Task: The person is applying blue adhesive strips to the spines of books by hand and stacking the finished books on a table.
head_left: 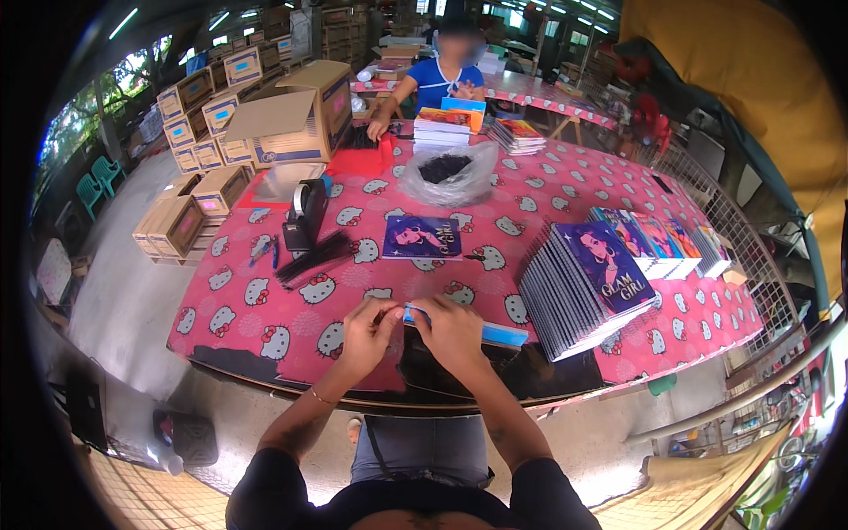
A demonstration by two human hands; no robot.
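Observation:
Close to the table's front edge, my right hand [450, 332] is closed over a thin blue-edged book [503, 335], which seems to stand on its long edge. My left hand [371, 329] pinches at the book's left end, its fingertips almost touching the right hand's. What lies between the left fingertips is too small to make out. Beyond my hands a purple illustrated book [422, 238] lies flat. Right of my right hand rises a leaning stack of similar purple books [587, 287] with dark bound spines. A bundle of thin black strands [314, 259] lies left of the flat book.
A black tape dispenser [304, 221] and pens [275, 253] are at the left. A clear plastic bag [468, 181] holds black strands. More book stacks [442, 131] stand farther back, near a seated person in blue [449, 87]. Cardboard boxes [291, 124] are piled left of the table.

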